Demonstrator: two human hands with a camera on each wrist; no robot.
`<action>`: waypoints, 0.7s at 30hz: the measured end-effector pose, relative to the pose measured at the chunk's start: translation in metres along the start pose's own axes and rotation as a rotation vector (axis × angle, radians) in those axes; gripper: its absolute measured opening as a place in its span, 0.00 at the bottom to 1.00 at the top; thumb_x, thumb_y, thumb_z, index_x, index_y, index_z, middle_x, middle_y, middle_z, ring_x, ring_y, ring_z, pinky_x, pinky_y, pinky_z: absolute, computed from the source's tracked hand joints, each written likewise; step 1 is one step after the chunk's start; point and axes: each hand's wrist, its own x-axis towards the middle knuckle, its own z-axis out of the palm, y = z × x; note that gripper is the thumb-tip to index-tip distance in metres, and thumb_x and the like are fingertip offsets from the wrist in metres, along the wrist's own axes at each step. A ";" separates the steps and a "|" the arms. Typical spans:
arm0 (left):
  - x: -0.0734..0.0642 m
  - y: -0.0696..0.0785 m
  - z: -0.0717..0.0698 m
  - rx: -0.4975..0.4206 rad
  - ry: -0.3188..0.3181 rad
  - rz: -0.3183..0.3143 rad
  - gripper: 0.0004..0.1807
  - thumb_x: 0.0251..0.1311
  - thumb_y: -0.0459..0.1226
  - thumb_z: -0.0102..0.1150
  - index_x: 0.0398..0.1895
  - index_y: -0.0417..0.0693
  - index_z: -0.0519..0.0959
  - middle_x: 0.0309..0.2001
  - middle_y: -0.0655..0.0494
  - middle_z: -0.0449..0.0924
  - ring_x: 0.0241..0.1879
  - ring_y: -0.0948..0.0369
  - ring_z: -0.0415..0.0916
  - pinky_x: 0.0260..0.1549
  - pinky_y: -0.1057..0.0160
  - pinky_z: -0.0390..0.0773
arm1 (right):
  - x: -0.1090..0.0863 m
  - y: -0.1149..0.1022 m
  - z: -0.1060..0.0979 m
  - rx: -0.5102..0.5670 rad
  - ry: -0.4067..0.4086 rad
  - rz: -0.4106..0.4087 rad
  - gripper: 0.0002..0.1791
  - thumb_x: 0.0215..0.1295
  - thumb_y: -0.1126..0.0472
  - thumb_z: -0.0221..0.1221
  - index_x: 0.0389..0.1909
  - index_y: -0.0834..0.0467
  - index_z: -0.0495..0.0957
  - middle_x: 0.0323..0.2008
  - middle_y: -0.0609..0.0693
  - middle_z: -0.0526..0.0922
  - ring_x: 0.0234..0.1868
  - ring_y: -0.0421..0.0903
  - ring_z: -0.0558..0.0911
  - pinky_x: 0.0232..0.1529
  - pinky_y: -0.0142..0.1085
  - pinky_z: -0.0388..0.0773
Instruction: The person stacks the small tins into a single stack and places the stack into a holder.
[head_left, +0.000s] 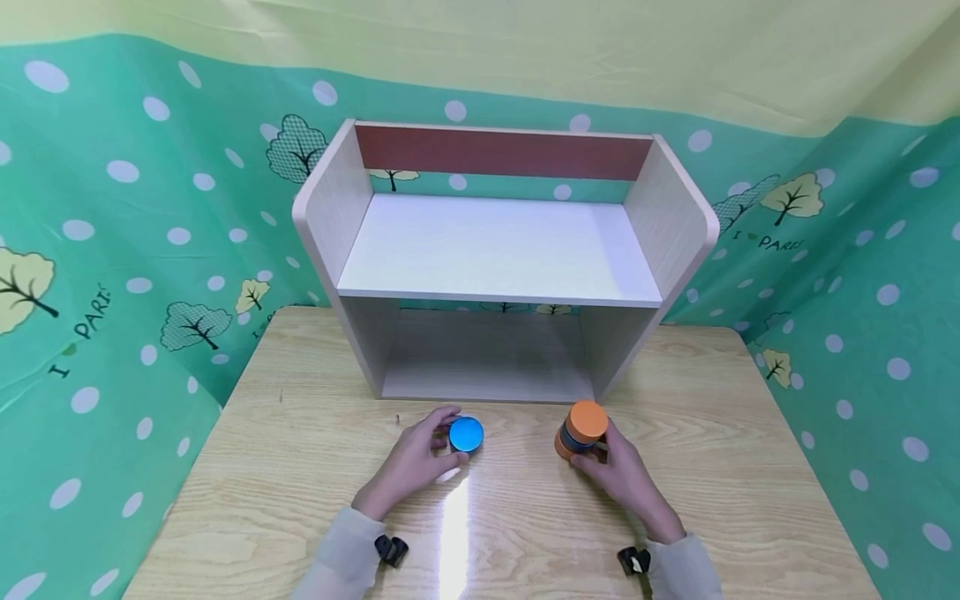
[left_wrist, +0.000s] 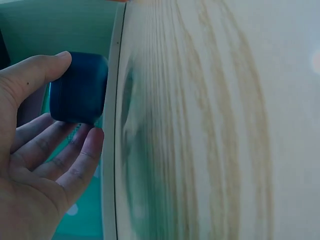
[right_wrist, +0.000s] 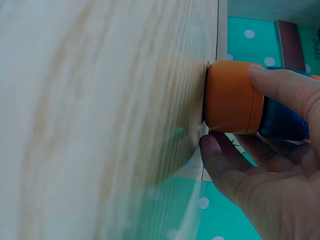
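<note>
In the head view, my left hand (head_left: 414, 467) holds a small round blue container (head_left: 467, 434) between thumb and fingers. The left wrist view shows the thumb on one side of the blue container (left_wrist: 79, 87) and fingertips on the other, close to the tabletop. My right hand (head_left: 619, 472) grips a stack of small round containers: an orange one (head_left: 587, 421) on top, a dark blue one (head_left: 576, 438) in the middle, another orange one (right_wrist: 232, 97) at the bottom. In the right wrist view the thumb presses the lower orange container, with fingers around the far side.
A two-level white shelf unit (head_left: 498, 250) with a dark red back bar stands behind the hands on the wooden table (head_left: 300, 467). A green dotted curtain (head_left: 150, 208) hangs around the table's back and sides.
</note>
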 end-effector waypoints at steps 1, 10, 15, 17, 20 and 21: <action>0.000 0.001 0.000 0.001 0.002 0.008 0.40 0.57 0.39 0.74 0.71 0.44 0.66 0.62 0.49 0.76 0.53 0.53 0.79 0.52 0.58 0.81 | 0.000 0.000 0.000 0.000 -0.001 0.001 0.38 0.57 0.72 0.70 0.67 0.60 0.65 0.58 0.61 0.77 0.61 0.59 0.76 0.56 0.52 0.78; 0.000 0.009 -0.002 -0.016 0.002 0.049 0.41 0.57 0.42 0.74 0.71 0.43 0.66 0.62 0.49 0.75 0.54 0.51 0.79 0.52 0.55 0.81 | 0.000 0.000 0.000 0.009 -0.004 0.004 0.39 0.57 0.73 0.70 0.68 0.60 0.64 0.59 0.62 0.76 0.61 0.60 0.75 0.57 0.52 0.78; 0.000 0.015 -0.004 -0.013 0.001 0.034 0.41 0.57 0.42 0.74 0.72 0.45 0.66 0.62 0.51 0.75 0.55 0.50 0.78 0.54 0.52 0.80 | 0.000 -0.001 0.000 0.012 -0.005 0.007 0.39 0.57 0.73 0.70 0.68 0.61 0.63 0.58 0.62 0.76 0.61 0.60 0.75 0.57 0.53 0.78; 0.000 0.017 -0.004 -0.013 0.002 0.037 0.41 0.57 0.41 0.74 0.72 0.46 0.66 0.62 0.51 0.75 0.54 0.50 0.79 0.53 0.51 0.80 | 0.000 -0.001 0.000 0.015 -0.005 0.009 0.39 0.57 0.73 0.70 0.68 0.61 0.63 0.59 0.62 0.76 0.61 0.60 0.75 0.57 0.53 0.77; 0.000 0.020 -0.005 -0.007 0.008 0.052 0.40 0.57 0.40 0.74 0.71 0.47 0.66 0.61 0.50 0.76 0.53 0.51 0.79 0.52 0.51 0.81 | 0.000 -0.001 0.000 0.014 -0.002 0.010 0.39 0.57 0.74 0.70 0.68 0.61 0.63 0.59 0.62 0.76 0.61 0.60 0.75 0.57 0.53 0.77; 0.001 0.021 -0.005 -0.004 0.010 0.057 0.39 0.57 0.39 0.74 0.71 0.47 0.66 0.61 0.50 0.76 0.53 0.51 0.79 0.51 0.52 0.81 | 0.000 -0.002 0.000 0.014 0.000 0.009 0.39 0.56 0.74 0.70 0.68 0.61 0.63 0.59 0.62 0.76 0.61 0.60 0.75 0.57 0.53 0.77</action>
